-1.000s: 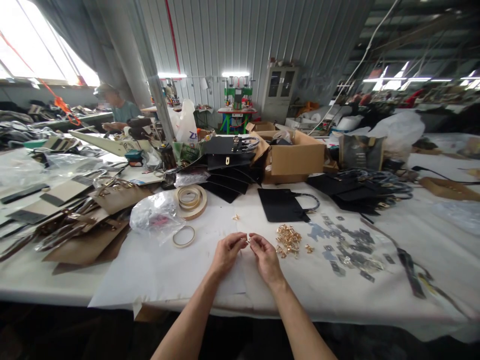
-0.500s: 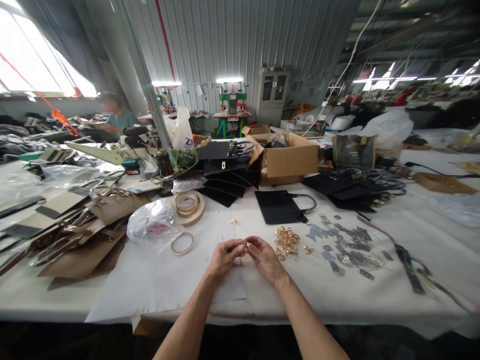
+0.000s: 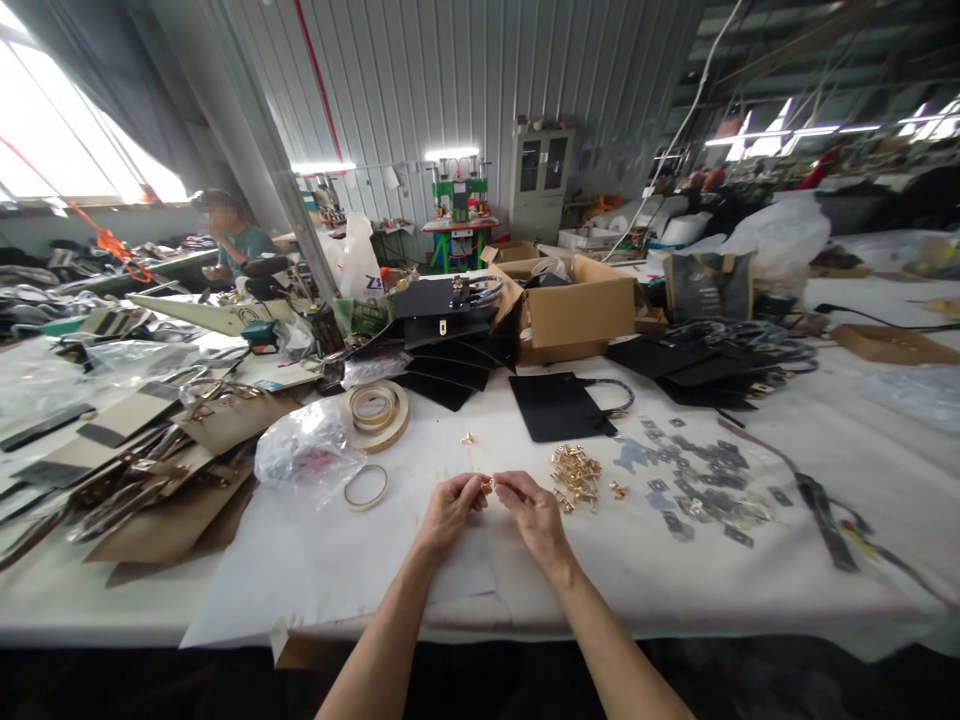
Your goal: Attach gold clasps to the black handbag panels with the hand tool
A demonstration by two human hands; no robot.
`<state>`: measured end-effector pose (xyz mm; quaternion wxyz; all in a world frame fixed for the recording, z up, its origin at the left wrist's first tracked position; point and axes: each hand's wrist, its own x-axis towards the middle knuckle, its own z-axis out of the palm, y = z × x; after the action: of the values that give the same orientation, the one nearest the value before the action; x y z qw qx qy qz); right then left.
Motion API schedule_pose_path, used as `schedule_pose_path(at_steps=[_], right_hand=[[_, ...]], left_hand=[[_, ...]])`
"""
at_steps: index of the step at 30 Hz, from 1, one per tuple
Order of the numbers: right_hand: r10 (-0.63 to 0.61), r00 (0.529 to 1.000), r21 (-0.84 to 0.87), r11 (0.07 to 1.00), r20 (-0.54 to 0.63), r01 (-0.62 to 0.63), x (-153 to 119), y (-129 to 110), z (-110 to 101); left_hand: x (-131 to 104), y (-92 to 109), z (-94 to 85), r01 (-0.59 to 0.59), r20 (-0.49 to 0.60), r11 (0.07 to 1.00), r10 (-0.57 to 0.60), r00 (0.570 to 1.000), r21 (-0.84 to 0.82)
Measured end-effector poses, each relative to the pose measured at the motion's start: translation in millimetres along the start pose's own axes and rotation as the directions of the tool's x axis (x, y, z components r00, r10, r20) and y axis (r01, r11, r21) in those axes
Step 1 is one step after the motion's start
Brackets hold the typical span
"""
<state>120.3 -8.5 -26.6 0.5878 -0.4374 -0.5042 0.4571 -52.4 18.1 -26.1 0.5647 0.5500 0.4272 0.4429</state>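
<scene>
Between the thumb and fingers of my left hand (image 3: 450,512) is a small gold metal fitting (image 3: 487,487). My right hand (image 3: 534,508) is pinched close beside it, fingertips almost meeting the fitting; whatever lies in that pinch is too small to make out. To the right of my hands lies a heap of gold metal fittings (image 3: 576,474), with a few loose ones at its edge. One more pair of gold pieces (image 3: 469,439) sits beyond my fingers. Farther right, thin grey metal plates (image 3: 705,480) are scattered over the white table covering (image 3: 600,590).
A black bag panel with a handle (image 3: 551,408) lies ahead, before a cardboard box (image 3: 577,310). Tape rolls (image 3: 397,420), a plastic bag (image 3: 304,450) and brown bags (image 3: 172,510) are on the left. More black bags (image 3: 690,365) are piled at right. A person (image 3: 244,240) sits far left.
My fingertips have drawn slightly apart, and the gold fitting now shows more clearly in my left hand. The person at far left has raised a hand toward the head.
</scene>
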Motion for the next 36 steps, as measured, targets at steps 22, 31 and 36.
schedule_pose_path(at_steps=[22,31,36], right_hand=[[0.125,0.991,-0.054,0.991,0.047,-0.122,-0.5,-7.2,-0.7],[-0.035,0.999,-0.276,0.96,0.032,0.042,-7.3,-15.3,4.7],[-0.064,0.995,-0.289,0.957,-0.08,0.038,-5.0,-8.6,7.8]], left_hand=[[-6.3,4.9,2.6,-0.174,-0.054,0.967,0.187,0.981,0.187],[-5.0,7.0,0.1,-0.184,-0.011,0.917,0.201,0.98,0.353],[-0.7,3.2,5.1,-0.089,-0.115,0.971,0.116,0.987,0.221]])
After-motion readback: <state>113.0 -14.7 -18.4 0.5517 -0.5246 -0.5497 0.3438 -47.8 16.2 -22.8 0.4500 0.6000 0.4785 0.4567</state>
